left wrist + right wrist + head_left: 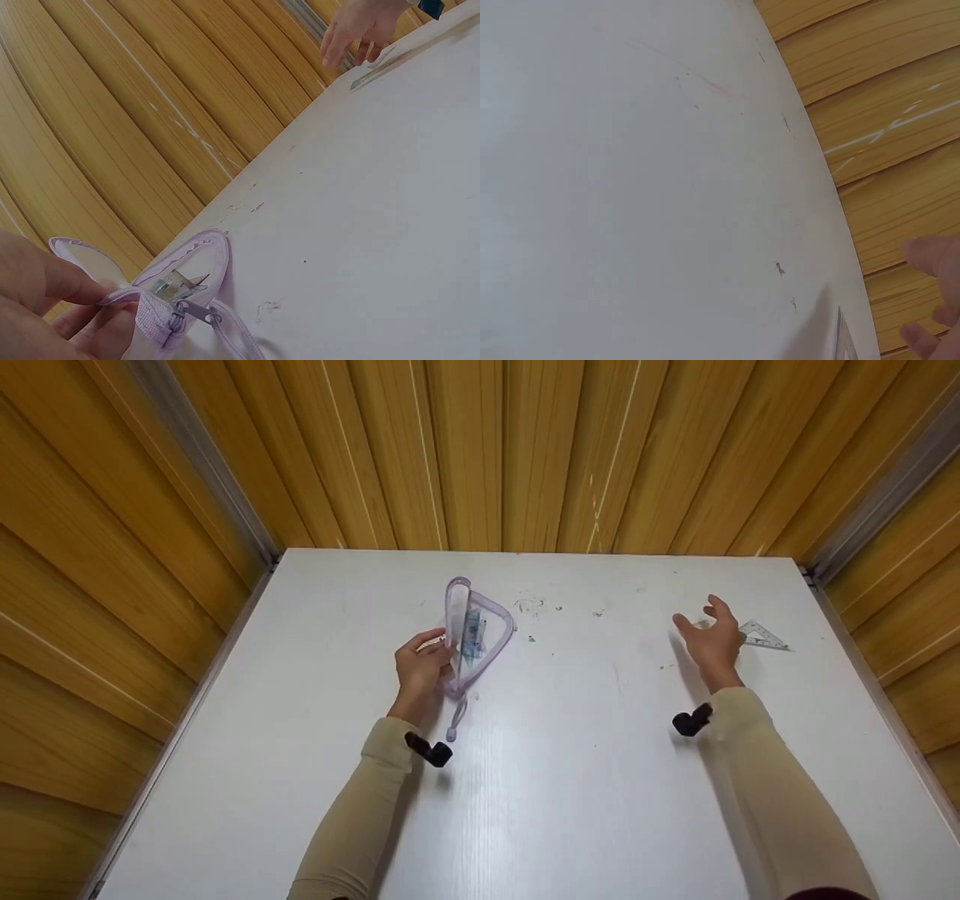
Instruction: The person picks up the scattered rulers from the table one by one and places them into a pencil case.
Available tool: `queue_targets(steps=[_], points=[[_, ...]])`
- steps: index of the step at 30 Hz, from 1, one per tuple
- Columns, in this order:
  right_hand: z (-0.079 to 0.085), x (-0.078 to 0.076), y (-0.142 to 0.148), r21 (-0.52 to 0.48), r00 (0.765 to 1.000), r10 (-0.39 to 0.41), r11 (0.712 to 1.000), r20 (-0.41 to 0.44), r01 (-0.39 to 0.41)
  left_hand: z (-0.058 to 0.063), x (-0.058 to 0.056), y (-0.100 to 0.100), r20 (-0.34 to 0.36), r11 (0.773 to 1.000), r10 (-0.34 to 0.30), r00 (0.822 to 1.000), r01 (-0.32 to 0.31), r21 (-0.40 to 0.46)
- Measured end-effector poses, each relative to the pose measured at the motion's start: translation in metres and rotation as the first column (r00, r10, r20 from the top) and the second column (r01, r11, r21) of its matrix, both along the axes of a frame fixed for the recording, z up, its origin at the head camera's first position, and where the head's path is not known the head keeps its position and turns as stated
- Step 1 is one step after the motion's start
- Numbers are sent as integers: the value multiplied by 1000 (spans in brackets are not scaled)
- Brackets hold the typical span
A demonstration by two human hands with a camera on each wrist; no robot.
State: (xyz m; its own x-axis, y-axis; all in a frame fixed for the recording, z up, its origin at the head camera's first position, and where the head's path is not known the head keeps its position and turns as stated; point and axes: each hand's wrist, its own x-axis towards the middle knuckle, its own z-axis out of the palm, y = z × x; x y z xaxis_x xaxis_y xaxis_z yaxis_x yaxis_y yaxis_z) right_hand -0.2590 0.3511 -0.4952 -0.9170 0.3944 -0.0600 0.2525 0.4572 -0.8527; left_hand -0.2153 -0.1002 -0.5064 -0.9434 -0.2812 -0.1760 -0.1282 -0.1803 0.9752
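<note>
My left hand pinches the near-left edge of a clear zip pouch with lilac trim, its mouth spread apart. Inside lie see-through bluish rulers; how many cannot be told. In the left wrist view, thumb and fingers grip the lilac trim beside the zip pull. At the right, my right hand hovers over the table, fingers spread and loosely bent, holding nothing. A clear set square lies beside and partly behind it; only its tip enters the right wrist view.
The white table carries small dark marks and scuffs toward its far edge. Yellow wood-look panels rise behind it and on both sides. A lilac wrist strap hangs off the pouch's near end.
</note>
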Motion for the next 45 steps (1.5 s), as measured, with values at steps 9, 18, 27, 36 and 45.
queue_targets(steps=[9, 18, 27, 36, 45], points=[[-7, 5, 14, 15, 999, 6, 1000, 45, -7, 0, 1, 0, -4, 1000, -8, 1000, 8, -16], [-9, 8, 25, 64, 993, -9, 998, 122, 1, 0, 1, 0, 8, 1000, -16, 1000, 17, -16], [-12, 13, 32, 115, 988, 34, 992, 150, -52, 1, 2, 0, 25, 1000, -6, 1000, 7, -13], [-13, 15, 32, 181, 982, 34, 981, 186, -68, 1, 2, 0, 4, 1000, -7, 1000, 7, -2], [-16, 13, 33, 220, 985, 35, 973, 169, -72, 1, 2, 0, 31, 1000, 0, 1000, 0, 3]])
